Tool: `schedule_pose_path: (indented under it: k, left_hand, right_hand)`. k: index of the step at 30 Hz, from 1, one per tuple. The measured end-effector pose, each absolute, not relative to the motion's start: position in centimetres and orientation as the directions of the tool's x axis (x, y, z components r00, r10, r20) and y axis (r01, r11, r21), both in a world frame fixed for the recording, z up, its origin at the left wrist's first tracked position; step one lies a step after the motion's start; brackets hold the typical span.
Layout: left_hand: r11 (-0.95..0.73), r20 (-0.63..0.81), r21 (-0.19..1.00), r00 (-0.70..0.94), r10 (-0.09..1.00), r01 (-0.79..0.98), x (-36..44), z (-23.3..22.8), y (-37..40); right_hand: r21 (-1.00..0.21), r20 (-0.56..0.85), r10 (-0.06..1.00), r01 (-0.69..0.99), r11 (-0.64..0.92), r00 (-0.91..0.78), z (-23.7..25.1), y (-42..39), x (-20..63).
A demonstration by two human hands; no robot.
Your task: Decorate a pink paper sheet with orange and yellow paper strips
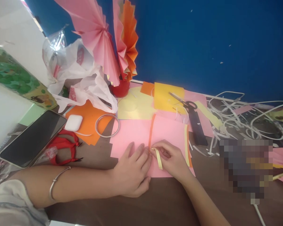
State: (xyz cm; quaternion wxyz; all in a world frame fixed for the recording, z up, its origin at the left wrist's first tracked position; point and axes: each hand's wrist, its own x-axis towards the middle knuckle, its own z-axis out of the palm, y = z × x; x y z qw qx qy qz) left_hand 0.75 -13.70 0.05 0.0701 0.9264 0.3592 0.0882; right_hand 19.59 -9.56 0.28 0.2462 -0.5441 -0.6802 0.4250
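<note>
Stretched over a pink paper sheet [169, 133], my left hand [134, 171] lies flat with its fingers out, pressing near the sheet's left edge. My right hand [171, 158] pinches a narrow yellow paper strip [158, 159], whose loose end curls down over the sheet. An orange strip [151, 133] runs along the left edge, partly hidden by my fingers. Along the right edge are a yellow strip [186, 142] and an orange border. More pink paper [132, 131] spreads out to the left, beyond my left fingertips.
Black scissors [190, 106] rest behind the sheet, beside a black bar [199, 131]. Tangled white strips [226, 110] cover the right. A phone [34, 138], a white earbud case [73, 122] and a tape roll [107, 125] lie left. Pleated paper fans [96, 37] stand behind.
</note>
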Motion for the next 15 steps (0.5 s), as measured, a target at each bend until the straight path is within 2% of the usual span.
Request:
schedule_pose_path:
  k: [5,15]
  left_hand:
    - [-0.731,0.13,0.195,0.721,0.68,0.654,0.74,0.09,-13.66]
    - [-0.736,0.131,0.18,0.726,0.675,0.652,0.7,0.17,-13.61]
  right_hand:
    - [-0.827,-0.012,0.957,0.541,0.153,-0.289,0.31,-9.31,19.56]
    - [-0.813,0.001,0.965,0.562,0.152,-0.261,0.18,-9.12,19.09]
